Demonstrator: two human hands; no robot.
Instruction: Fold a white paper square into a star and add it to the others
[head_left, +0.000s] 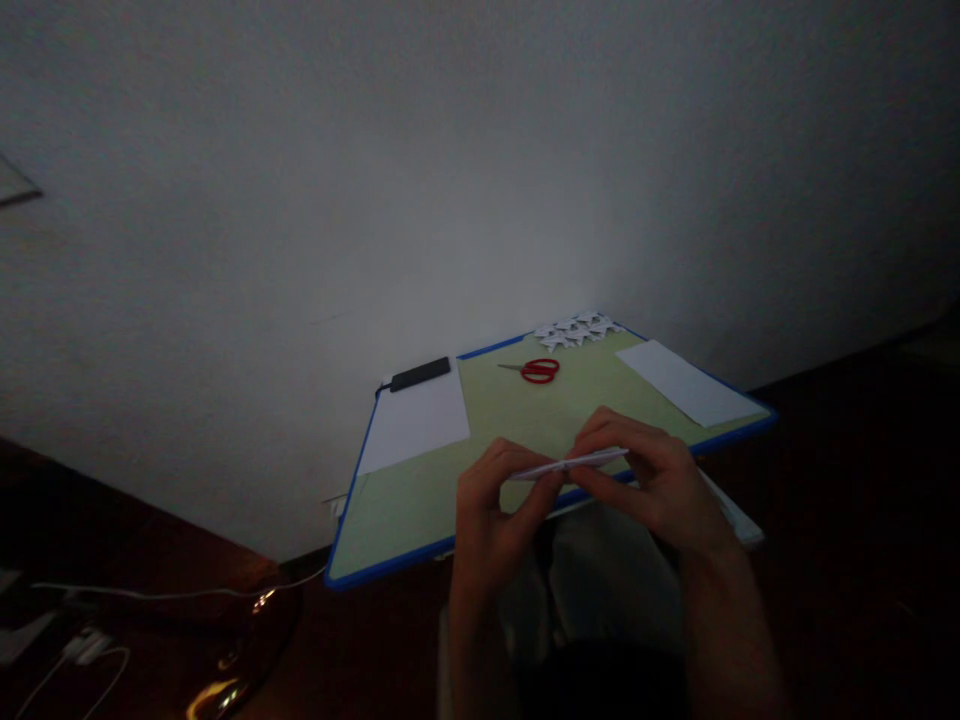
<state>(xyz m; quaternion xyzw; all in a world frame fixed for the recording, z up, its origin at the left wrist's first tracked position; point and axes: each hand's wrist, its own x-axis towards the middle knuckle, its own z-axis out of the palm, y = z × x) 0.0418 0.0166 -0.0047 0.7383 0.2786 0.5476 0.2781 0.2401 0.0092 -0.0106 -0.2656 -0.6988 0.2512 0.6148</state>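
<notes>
A thin folded strip of white paper (574,463) is held between both hands above the near edge of a green board with a blue rim (390,570). My left hand (495,505) pinches its left end with fingers closed. My right hand (651,478) grips its right part, fingers curled over the top. Red-handled scissors (538,370) lie farther back on the board.
A white sheet (417,420) lies on the board's left, another white sheet (686,382) on its right. A pile of small folded white paper pieces (576,329) sits at the far edge. A dark phone (419,374) rests at the back left corner. Cables (90,645) lie lower left.
</notes>
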